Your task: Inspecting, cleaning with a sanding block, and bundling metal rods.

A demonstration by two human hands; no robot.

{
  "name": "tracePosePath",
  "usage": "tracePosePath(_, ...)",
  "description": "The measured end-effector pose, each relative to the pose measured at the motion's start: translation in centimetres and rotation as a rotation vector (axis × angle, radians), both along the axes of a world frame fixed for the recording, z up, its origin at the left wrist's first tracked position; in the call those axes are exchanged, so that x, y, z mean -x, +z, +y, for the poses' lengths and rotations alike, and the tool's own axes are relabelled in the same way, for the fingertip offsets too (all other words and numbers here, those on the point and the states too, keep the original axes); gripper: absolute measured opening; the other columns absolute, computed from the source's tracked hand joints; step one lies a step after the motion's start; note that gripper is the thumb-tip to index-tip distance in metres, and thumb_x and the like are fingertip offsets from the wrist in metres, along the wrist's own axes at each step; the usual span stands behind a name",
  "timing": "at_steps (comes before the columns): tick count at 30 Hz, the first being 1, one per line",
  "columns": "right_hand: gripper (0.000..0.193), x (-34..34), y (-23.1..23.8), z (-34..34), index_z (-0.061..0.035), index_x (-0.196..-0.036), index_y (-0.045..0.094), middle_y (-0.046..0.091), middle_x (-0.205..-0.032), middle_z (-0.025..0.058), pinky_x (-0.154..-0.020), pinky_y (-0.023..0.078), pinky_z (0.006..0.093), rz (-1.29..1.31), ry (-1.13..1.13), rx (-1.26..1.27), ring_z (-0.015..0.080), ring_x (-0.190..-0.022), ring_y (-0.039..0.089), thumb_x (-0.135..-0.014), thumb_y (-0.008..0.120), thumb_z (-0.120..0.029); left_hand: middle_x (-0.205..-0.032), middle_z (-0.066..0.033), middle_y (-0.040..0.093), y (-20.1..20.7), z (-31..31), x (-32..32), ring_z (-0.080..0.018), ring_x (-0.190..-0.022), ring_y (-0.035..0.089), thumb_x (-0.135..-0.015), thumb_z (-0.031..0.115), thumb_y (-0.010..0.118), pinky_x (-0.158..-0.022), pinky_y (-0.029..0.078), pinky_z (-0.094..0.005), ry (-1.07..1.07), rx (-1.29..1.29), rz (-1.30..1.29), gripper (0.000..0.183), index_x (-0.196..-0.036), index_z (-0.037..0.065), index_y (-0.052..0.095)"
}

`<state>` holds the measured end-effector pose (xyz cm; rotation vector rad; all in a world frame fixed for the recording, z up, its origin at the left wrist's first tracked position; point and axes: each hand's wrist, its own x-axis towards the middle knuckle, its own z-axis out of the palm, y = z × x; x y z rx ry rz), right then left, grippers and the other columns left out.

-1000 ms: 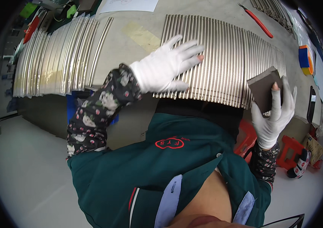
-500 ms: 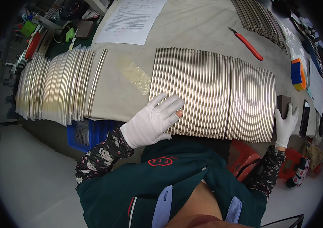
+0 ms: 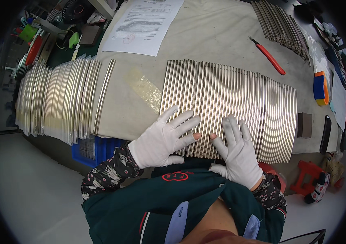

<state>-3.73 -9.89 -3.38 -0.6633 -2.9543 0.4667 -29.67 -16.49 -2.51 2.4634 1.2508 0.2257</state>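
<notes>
A wide row of shiny metal rods [image 3: 221,93] lies side by side on the cloth-covered table in front of me. My left hand [image 3: 162,136], in a white glove with one bare fingertip, rests with spread fingers on the row's left end. On the near middle part of the same rods lies my right hand [image 3: 238,152], gloved alike, its fingers stretched out. Neither hand grips anything. Left of the row are a crumpled strip of clear film [image 3: 146,91] and a single pair of rods [image 3: 104,97].
Rods in clear sleeves [image 3: 59,97] are lined up at the left, above a blue bin [image 3: 108,148]. Farther off lie a printed sheet [image 3: 142,26], red-handled pliers [image 3: 268,57] and more rods [image 3: 280,30]. A dark block [image 3: 304,125] and a blue-orange tape roll [image 3: 320,88] are at right.
My right hand has come left from the dark block at the row's right end onto the middle of the rods. My left hand stays at the left end. The view has shifted slightly.
</notes>
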Motion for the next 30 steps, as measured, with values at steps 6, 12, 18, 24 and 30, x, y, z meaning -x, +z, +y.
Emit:
tracePosePath(6, 0.079, 3.5, 0.0, 0.8, -0.0076, -0.136, 0.047, 0.038, -0.142, 0.0261, -0.113, 0.016, 0.0558, -0.013, 0.111, 0.032, 0.0418, -0.139, 0.026, -0.077, 0.059, -0.059, -0.144, -0.0181, 0.039, -0.2, -1.0, 3.9, -0.0363, -0.136, 0.033, -0.065, 0.041, 0.078, -0.111, 0.022, -0.0592, 0.111, 0.022, 0.04, 0.075, -0.129, 0.009, 0.052)
tracePosePath(12, 0.079, 6.3, 0.0, 1.2, -0.0092, -0.134, 0.048, 0.041, -0.14, 0.0233, -0.113, 0.017, 0.0539, -0.023, 0.166, 0.063, 0.0382, -0.138, 0.029, -0.072, 0.065, -0.056, -0.145, -0.0201, 0.036, -1.1, -1.7, 6.5, -0.0392, -0.135, 0.034, -0.065, 0.042, 0.078, -0.11, 0.02, -0.0628, 0.168, -0.007, -0.005, 0.08, -0.133, 0.012, 0.046)
tracePosePath(18, 0.076, 7.9, -0.5, 1.4, -0.0088, -0.129, 0.051, 0.041, -0.139, 0.0243, -0.114, 0.017, 0.0562, 0.006, 0.224, 0.056, 0.0397, -0.138, 0.03, -0.072, 0.06, -0.059, -0.144, -0.0208, 0.036, -1.3, -1.5, 6.3, -0.0396, -0.135, 0.033, -0.066, 0.046, 0.074, -0.111, 0.02, -0.0627, 0.158, -0.03, 0.029, 0.082, -0.133, 0.01, 0.045)
tracePosePath(24, 0.066, 6.0, 0.7, 2.1, -0.0071, -0.123, 0.053, 0.045, -0.137, 0.0195, -0.112, 0.025, 0.0511, 0.116, 0.229, 0.113, 0.0357, -0.135, 0.036, -0.068, 0.075, -0.038, -0.144, -0.0216, 0.035, -1.6, -1.1, 5.7, -0.0413, -0.136, 0.03, -0.068, 0.05, 0.07, -0.11, 0.019, -0.064, 0.167, -0.035, 0.007, 0.08, -0.132, 0.009, 0.045)
tracePosePath(30, 0.073, -6.1, 0.0, 4.4, -0.0047, -0.142, 0.038, 0.032, -0.146, 0.0266, -0.108, 0.026, 0.0565, 0.206, -0.352, -0.233, 0.0458, -0.134, 0.033, -0.089, 0.053, -0.052, -0.145, -0.0207, 0.035, -0.3, 0.4, 2.7, -0.0405, -0.136, 0.031, -0.068, 0.052, 0.069, -0.108, 0.018, -0.0673, 0.125, -0.017, 0.008, 0.078, -0.129, 0.008, 0.049)
